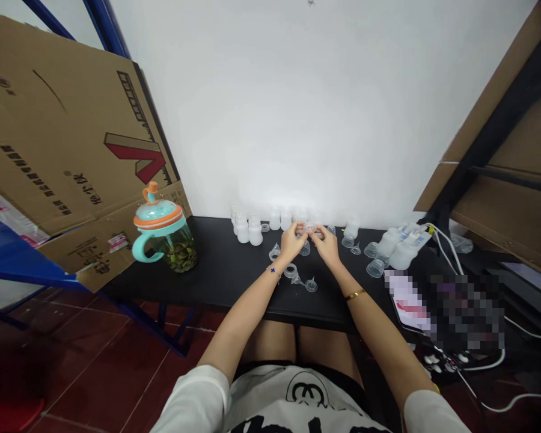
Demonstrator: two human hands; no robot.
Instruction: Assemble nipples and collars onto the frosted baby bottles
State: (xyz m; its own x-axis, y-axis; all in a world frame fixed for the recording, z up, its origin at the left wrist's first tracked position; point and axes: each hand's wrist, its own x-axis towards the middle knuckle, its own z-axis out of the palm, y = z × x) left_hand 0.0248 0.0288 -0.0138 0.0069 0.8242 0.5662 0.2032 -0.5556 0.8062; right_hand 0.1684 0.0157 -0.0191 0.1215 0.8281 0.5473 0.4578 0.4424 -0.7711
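The left hand point(293, 242) and right hand point(326, 245) pinch a clear part point(310, 228) near the tabletop's point(225, 273) back edge, where a loose grip could drop it.

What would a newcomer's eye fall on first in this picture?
Probably the turquoise-and-orange jug, on the left part of the black table, beside the large printed cardboard. Next, near the middle, the left hand and right hand hold a small clear part between them, with white bottles standing to their left.
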